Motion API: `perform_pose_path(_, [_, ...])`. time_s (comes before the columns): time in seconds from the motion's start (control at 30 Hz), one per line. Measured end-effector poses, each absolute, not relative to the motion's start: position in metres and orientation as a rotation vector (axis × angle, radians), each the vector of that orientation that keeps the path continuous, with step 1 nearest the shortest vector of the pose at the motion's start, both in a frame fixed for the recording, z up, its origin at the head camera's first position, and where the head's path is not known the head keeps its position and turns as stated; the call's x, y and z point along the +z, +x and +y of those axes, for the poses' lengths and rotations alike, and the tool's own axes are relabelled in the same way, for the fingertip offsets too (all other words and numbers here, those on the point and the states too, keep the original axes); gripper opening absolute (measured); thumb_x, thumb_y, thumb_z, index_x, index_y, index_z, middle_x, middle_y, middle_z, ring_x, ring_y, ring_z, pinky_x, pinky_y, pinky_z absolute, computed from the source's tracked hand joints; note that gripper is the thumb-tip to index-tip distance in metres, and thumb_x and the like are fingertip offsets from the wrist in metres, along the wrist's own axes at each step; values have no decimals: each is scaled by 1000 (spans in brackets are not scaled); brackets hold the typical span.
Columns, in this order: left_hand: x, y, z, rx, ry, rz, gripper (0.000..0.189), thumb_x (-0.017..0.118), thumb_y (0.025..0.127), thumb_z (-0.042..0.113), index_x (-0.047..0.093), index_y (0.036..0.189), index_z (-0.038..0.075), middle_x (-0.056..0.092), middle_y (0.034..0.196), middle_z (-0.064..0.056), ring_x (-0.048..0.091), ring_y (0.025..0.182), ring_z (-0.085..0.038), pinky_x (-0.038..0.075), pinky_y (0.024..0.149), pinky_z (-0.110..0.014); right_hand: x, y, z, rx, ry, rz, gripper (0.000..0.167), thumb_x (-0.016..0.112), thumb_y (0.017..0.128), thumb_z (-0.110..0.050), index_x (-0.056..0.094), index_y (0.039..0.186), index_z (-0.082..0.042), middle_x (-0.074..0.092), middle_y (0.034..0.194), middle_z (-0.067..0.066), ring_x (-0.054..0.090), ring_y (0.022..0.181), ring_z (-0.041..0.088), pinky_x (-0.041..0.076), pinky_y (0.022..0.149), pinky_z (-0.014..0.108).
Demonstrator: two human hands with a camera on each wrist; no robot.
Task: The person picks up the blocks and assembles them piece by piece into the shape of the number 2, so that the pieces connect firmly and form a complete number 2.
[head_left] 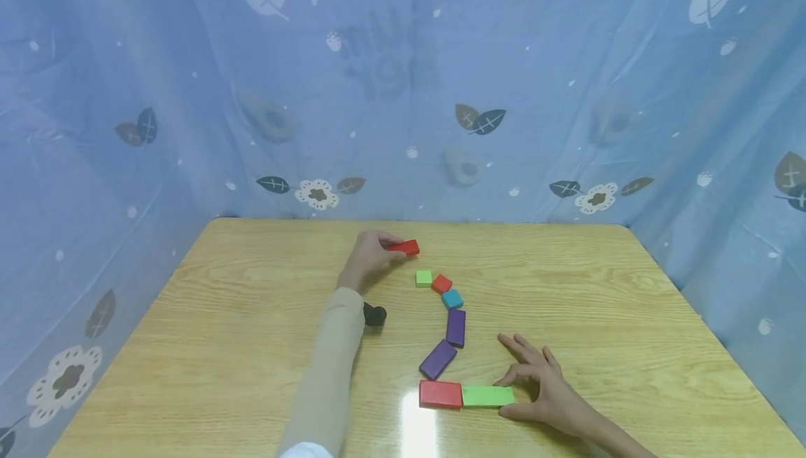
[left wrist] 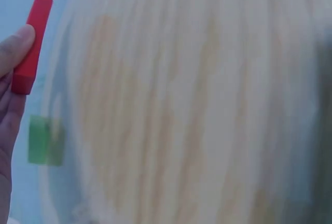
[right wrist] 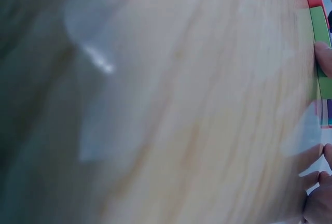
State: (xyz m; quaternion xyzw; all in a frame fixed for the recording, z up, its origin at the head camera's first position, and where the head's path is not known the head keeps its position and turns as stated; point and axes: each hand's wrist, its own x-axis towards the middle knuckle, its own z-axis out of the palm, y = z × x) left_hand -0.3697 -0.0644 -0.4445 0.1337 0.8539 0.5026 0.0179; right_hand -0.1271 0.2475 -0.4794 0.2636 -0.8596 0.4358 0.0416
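Between the thumb and fingers of my left hand (head_left: 370, 255) is a red block (head_left: 410, 247), held near the table's far side. The left wrist view shows the thumb pressed along that red block (left wrist: 32, 47). Just below it in the head view lies a small light green block (head_left: 424, 278). My right hand (head_left: 550, 395) pinches the right end of a long green block (head_left: 485, 396) with thumb and index finger, the other fingers spread. The green block's left end meets a red block (head_left: 440, 394). In the right wrist view the thumb covers part of the green block (right wrist: 320, 24).
A curve of blocks runs between the hands: a small red block (head_left: 442, 283), a blue block (head_left: 452, 299) and two purple blocks (head_left: 456, 328). A black object (head_left: 375, 315) sits beside the left sleeve (head_left: 330, 367). A blue patterned curtain (head_left: 403, 129) hangs behind the wooden table (head_left: 239, 346).
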Motion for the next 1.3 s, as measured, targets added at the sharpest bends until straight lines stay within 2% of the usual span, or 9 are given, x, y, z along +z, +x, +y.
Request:
perform_pose_path(0.23, [-430, -367, -87, 1525, 506, 2709, 31, 82, 75, 12, 73, 105, 4, 71, 104, -11, 67, 95, -22, 49, 89, -34, -479, -128, 247, 1313, 815, -2626, 24, 82, 71, -28, 67, 89, -33, 35, 144, 31, 6, 139, -5, -7, 86, 82])
perform_pose_path(0.4, [-424, -360, -105, 1372, 584, 2768, 31, 80, 78, 14, 72, 106, 3, 71, 106, -12, 66, 99, -23, 49, 89, -34, -479, -128, 246, 1320, 825, -2622, 24, 83, 71, -26, 67, 89, -32, 35, 143, 32, 6, 138, -7, -7, 86, 82])
perform_pose_path(0.6, [-420, -352, -120, 1306, 631, 2811, 31, 80, 78, 15, 73, 104, 2, 72, 102, -12, 68, 93, -22, 52, 84, -32, -478, -127, 245, 1329, 832, -2613, 25, 83, 71, -25, 68, 89, -31, 35, 142, 33, 6, 138, -7, -8, 86, 82])
perform_pose_path(0.8, [-418, -342, -124, 1343, 467, 2869, 32, 82, 76, 17, 74, 104, 3, 72, 99, -12, 68, 91, -23, 52, 83, -35, -478, -127, 246, 1316, 836, -2611, 25, 83, 71, -26, 68, 90, -32, 35, 142, 33, 6, 138, -7, -9, 87, 81])
perform_pose_path(1.1, [-422, -314, -109, 1506, 216, 2970, 28, 83, 73, 14, 75, 98, 3, 73, 95, -12, 68, 85, -23, 54, 75, -34, -479, -127, 247, 1291, 827, -2600, 26, 83, 70, -24, 67, 90, -32, 37, 141, 32, 7, 137, -8, -8, 87, 81])
perform_pose_path(1.3, [-425, -296, -99, 1645, 99, 2961, 26, 83, 73, 13, 75, 95, 2, 73, 88, -10, 66, 75, -19, 53, 68, -32, -481, -127, 247, 1291, 829, -2587, 28, 85, 69, -22, 68, 88, -31, 39, 143, 28, 7, 138, -7, -10, 90, 80])
